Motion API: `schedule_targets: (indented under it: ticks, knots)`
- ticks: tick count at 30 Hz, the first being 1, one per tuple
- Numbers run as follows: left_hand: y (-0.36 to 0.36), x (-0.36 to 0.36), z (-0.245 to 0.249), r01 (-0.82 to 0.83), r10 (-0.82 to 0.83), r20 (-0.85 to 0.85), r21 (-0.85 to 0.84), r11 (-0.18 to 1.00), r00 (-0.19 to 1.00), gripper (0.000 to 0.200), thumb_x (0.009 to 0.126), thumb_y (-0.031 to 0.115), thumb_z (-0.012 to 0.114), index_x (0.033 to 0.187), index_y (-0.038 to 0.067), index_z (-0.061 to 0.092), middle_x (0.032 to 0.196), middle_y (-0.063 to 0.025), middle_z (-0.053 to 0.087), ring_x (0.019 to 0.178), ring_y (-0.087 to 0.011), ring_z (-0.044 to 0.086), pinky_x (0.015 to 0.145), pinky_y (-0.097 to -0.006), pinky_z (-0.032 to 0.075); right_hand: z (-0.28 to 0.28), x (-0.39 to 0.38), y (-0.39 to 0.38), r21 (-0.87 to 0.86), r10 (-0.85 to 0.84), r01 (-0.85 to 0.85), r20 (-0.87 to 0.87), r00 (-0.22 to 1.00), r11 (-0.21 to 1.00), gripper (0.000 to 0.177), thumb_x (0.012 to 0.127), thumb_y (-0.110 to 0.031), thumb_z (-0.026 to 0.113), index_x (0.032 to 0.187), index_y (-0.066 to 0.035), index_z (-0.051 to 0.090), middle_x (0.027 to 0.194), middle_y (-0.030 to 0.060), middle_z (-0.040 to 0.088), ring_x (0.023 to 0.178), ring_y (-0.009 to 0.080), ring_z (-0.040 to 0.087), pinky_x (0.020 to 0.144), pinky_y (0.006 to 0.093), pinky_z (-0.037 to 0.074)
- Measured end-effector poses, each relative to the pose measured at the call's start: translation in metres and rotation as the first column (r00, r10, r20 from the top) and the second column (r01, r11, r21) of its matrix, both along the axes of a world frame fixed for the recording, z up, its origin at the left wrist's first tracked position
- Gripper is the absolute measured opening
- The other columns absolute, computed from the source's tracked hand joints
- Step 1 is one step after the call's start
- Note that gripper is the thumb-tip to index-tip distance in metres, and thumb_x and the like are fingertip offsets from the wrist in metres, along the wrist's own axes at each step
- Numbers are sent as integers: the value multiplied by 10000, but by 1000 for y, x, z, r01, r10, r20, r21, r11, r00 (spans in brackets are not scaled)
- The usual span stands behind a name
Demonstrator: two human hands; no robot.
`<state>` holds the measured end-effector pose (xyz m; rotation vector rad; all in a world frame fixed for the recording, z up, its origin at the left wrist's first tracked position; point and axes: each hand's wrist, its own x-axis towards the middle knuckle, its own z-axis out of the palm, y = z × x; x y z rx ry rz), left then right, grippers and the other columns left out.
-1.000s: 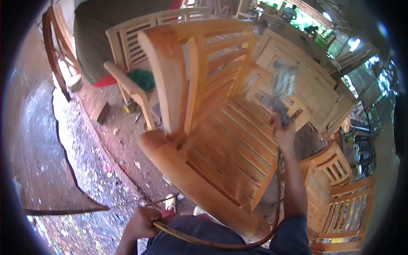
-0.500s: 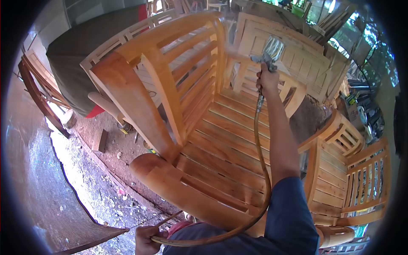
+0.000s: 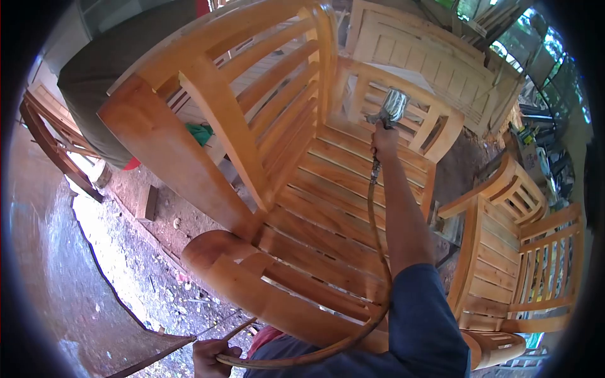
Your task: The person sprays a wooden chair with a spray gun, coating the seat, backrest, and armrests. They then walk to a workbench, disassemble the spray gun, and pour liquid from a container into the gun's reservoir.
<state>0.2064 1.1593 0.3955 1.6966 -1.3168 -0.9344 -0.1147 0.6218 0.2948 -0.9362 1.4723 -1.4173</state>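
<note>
A large slatted wooden bench (image 3: 328, 208) with a glossy orange finish fills the middle of the view. My right hand (image 3: 384, 142) is stretched out over its seat and grips a metal spray gun (image 3: 392, 107) pointed at the far armrest. A brown hose (image 3: 377, 252) runs from the gun back along my arm and loops under the bench's near armrest. My left hand (image 3: 211, 356), low at the bottom edge, holds that hose loop. My sleeve is dark blue.
Unfinished pale chairs (image 3: 416, 57) stand behind the bench. More finished slatted chairs (image 3: 523, 264) sit at the right. A dark covered object (image 3: 113, 88) lies at upper left. The dirt floor (image 3: 145, 264) at left holds a wood block (image 3: 148, 201) and debris.
My right hand with the spray gun has drawn lower and slightly nearer over the seat. The view has tilted so the bench back looms larger. My left hand keeps the hose.
</note>
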Motion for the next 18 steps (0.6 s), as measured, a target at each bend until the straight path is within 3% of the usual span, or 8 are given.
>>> schedule_targets:
  ticks: [4, 5, 8, 12, 16, 18]
  knots:
    - [-9, 1, 9, 82, -86, 153, 32, 996, 984, 142, 785, -8, 646, 660, -4, 581, 567, -70, 535, 500, -149, 490, 462, -297, 374, 15, 0, -3, -33, -38, 40, 75, 996, 999, 293, 936, -270, 572, 774, -50, 465, 544, 44, 448, 352, 147, 398, 299, 309, 305]
    - [-9, 0, 5, 61, -60, 132, -7, 998, 989, 194, 776, -2, 688, 636, 13, 554, 542, -59, 477, 476, -143, 420, 445, -323, 329, 23, -1, -5, -38, -40, 43, 82, 996, 998, 284, 937, -272, 573, 789, -54, 469, 547, 41, 448, 356, 145, 399, 303, 308, 304]
    - [-9, -2, 2, 19, -15, 107, -34, 999, 994, 212, 776, 0, 695, 629, 16, 543, 539, -62, 466, 471, -146, 415, 442, -327, 322, 65, 3, 1, -128, -35, 62, 203, 979, 990, 265, 937, -256, 571, 795, -52, 480, 544, 40, 453, 342, 149, 398, 299, 318, 305]
    - [-6, 5, 2, 94, -79, 177, -78, 993, 981, 183, 785, 10, 699, 656, 15, 569, 542, -71, 464, 466, -166, 430, 444, -329, 330, 123, 4, 8, -262, 27, 56, 302, 953, 963, 258, 949, -280, 569, 831, -80, 459, 592, 36, 464, 381, 127, 381, 335, 301, 297]
    - [-7, 0, 8, 63, -50, 136, -93, 994, 989, 189, 796, 31, 689, 653, 19, 566, 542, -76, 458, 461, -174, 421, 443, -332, 326, 174, 4, 16, -376, 120, 49, 413, 903, 925, 186, 955, -234, 545, 882, -73, 487, 593, 47, 476, 367, 123, 371, 324, 298, 282]
    - [-2, 5, 3, 94, -82, 166, -67, 993, 983, 190, 801, 52, 676, 650, 12, 569, 544, -84, 477, 468, -186, 463, 449, -333, 352, 183, -1, 15, -469, 251, -14, 446, 859, 883, 178, 954, -238, 553, 914, -73, 500, 622, 59, 500, 380, 121, 367, 342, 302, 273]
